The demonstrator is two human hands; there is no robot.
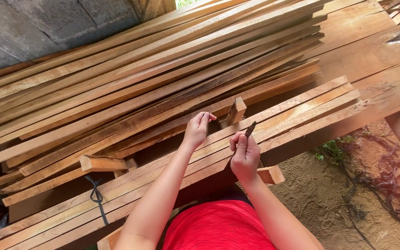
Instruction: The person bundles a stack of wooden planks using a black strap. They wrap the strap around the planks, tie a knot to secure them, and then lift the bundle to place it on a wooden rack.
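Pinching a thin dark sliver (250, 128) between thumb and fingertips, the right hand (244, 155) is curled shut, with the sliver's tip sticking up and away past the fingers. The left hand (196, 129) sits just beside it to the left, its fingers (204, 117) bent together over the near edge of a plank (302, 109); whether they clamp anything cannot be told. A short wood block (235, 111) stands tilted just beyond both sets of fingertips, between the two hands and a little farther out. Long planks lie side by side under the hands, running from lower left to upper right. More planks form a stack (140, 65) well beyond the fingers. A dark strap (97, 196) hangs over the near planks, well left of the left forearm. Sandy ground (329, 194) shows to the right of the right arm.
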